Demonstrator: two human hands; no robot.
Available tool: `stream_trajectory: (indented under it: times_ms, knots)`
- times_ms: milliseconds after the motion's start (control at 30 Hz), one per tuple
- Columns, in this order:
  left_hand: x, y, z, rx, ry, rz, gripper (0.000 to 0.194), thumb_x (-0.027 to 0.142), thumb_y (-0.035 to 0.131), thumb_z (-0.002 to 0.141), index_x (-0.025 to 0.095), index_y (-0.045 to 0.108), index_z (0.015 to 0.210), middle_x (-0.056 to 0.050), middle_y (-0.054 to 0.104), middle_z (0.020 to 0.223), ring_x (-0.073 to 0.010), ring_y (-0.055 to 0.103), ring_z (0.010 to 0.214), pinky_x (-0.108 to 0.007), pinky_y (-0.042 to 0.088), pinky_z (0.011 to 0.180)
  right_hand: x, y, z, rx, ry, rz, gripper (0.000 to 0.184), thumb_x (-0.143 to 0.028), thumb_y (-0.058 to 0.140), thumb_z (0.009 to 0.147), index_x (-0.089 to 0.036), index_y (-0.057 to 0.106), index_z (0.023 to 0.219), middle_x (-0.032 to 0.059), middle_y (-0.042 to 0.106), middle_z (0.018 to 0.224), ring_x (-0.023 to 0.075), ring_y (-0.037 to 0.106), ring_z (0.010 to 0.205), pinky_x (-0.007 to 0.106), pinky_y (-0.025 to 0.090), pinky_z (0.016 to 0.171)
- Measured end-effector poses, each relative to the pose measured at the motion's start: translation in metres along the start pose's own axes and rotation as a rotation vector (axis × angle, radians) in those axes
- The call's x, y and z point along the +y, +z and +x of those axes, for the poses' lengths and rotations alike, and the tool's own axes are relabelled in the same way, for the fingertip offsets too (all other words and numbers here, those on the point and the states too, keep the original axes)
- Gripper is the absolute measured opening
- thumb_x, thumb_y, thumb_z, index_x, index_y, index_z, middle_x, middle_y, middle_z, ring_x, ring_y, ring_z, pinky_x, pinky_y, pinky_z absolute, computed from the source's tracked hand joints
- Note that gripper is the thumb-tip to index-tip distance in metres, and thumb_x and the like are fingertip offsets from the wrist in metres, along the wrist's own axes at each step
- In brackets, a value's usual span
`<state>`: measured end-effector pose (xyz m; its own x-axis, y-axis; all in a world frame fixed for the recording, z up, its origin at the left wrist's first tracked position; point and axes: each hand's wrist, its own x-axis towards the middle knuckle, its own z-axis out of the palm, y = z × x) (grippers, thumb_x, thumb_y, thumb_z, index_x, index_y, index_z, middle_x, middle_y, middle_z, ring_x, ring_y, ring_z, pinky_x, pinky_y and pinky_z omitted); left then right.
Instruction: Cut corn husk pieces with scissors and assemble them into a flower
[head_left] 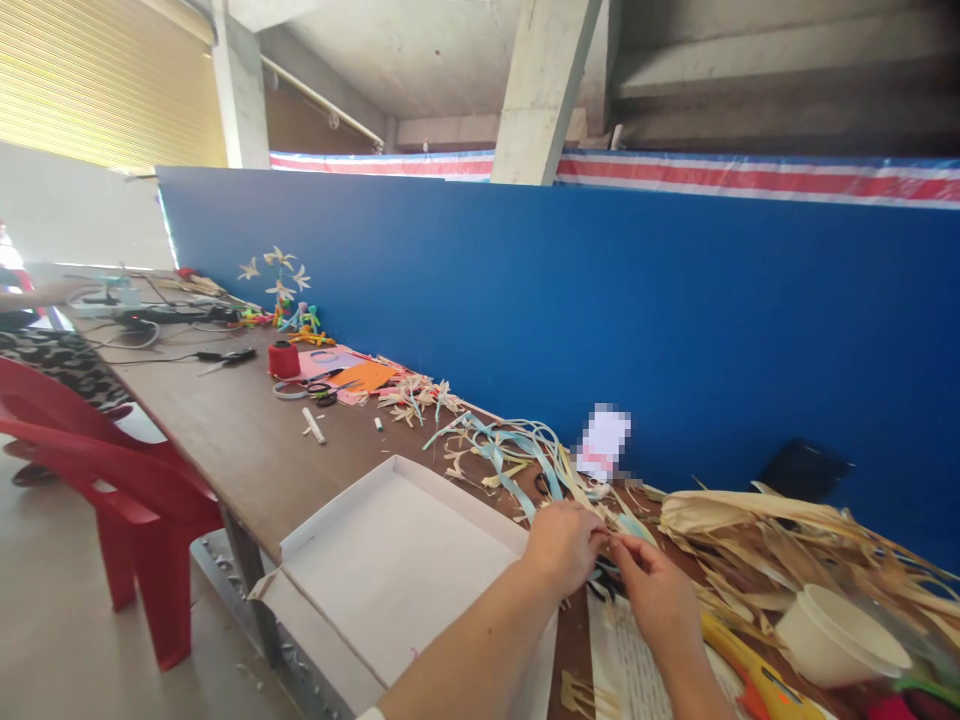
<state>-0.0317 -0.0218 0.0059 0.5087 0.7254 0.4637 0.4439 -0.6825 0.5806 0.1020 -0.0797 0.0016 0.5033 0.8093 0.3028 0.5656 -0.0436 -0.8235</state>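
Note:
My left hand (561, 545) and my right hand (656, 595) meet over the brown table (225, 420), fingers curled and pinched together on a small piece I cannot make out. Black scissor handles (604, 582) show just under the fingers. Light-blue and pale strips (517, 450) lie tangled right behind my hands. A heap of dried corn husks (787, 545) spreads to the right of them. A shallow white cardboard box lid (390, 560) lies open to the left of my left hand.
A white paper cup (836, 620) and a yellow tool (757, 675) sit at the right. Farther along lie a red spool (283, 358), orange paper (365, 376), scissors (225, 357) and husk flowers (279, 270). Red plastic chairs (112, 480) stand on the left. A blue partition (600, 300) backs the table.

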Motion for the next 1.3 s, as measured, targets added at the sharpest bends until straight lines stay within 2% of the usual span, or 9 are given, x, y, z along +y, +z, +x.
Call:
stream_trajectory:
  times_ms: [233,500,667,833,1000,1100,1300]
  knots:
    - [0.007,-0.001,-0.001,-0.021,-0.146,-0.035,0.021,0.029,0.051,0.081,0.023,0.070,0.088,-0.004,0.069,0.089,-0.0183,0.059,0.085,-0.027,0.044,0.077,-0.001,0.002,-0.003,0.027,-0.101,-0.027,0.033,-0.052,0.062,0.063,-0.023,0.072,0.073,0.0067,0.072,0.075,0.0270,0.065,0.071,0.037,0.048,0.067]
    - [0.010,0.003,0.001,-0.029,-0.335,-0.185,0.020,0.026,0.052,0.077,0.021,0.069,0.086,-0.004,0.069,0.088,-0.0163,0.059,0.080,-0.026,0.043,0.073,0.000,0.002,-0.004,0.017,-0.204,-0.066,0.034,-0.051,0.057,0.068,-0.022,0.072,0.078,0.0070,0.072,0.085,0.0261,0.064,0.080,0.037,0.047,0.076]
    - [0.006,0.008,0.001,-0.005,-0.345,-0.234,0.017,0.026,0.053,0.073,0.020,0.067,0.081,-0.002,0.068,0.081,-0.0151,0.059,0.074,-0.025,0.042,0.067,-0.003,0.003,-0.005,0.013,-0.117,-0.096,0.036,-0.054,0.056,0.067,-0.023,0.072,0.076,0.0062,0.071,0.076,0.0261,0.064,0.072,0.036,0.047,0.067]
    - [0.007,0.006,-0.001,-0.021,-0.296,-0.249,0.018,0.032,0.054,0.073,0.018,0.064,0.079,-0.002,0.067,0.077,-0.0145,0.057,0.069,-0.024,0.042,0.064,-0.005,0.001,-0.003,0.012,-0.030,-0.048,0.036,-0.055,0.058,0.064,-0.022,0.071,0.073,0.0048,0.070,0.068,0.0258,0.062,0.065,0.034,0.045,0.059]
    - [0.005,0.011,0.001,-0.062,-0.238,-0.399,0.017,0.032,0.057,0.070,0.016,0.061,0.077,-0.001,0.064,0.074,-0.0119,0.055,0.065,-0.022,0.041,0.059,0.005,0.000,0.000,-0.083,0.079,0.103,0.040,-0.055,0.057,0.068,-0.020,0.070,0.082,-0.0012,0.056,0.046,0.0176,0.048,0.045,0.029,0.037,0.046]
    - [0.004,0.013,0.002,-0.061,-0.291,-0.534,0.015,0.028,0.059,0.070,0.016,0.059,0.078,0.000,0.063,0.074,-0.0103,0.054,0.065,-0.021,0.042,0.059,0.008,0.001,0.001,-0.107,0.089,0.163,0.040,-0.053,0.059,0.068,-0.020,0.069,0.086,-0.0026,0.053,0.047,0.0165,0.046,0.046,0.028,0.037,0.045]
    - [0.003,0.010,0.006,-0.130,-0.495,-0.804,0.025,0.036,0.066,0.069,0.015,0.053,0.074,0.003,0.055,0.063,-0.0072,0.050,0.055,-0.021,0.044,0.056,0.000,0.001,-0.004,-0.117,0.004,0.111,0.035,-0.052,0.057,0.070,-0.021,0.067,0.082,-0.0024,0.053,0.048,0.0164,0.046,0.046,0.028,0.036,0.046]
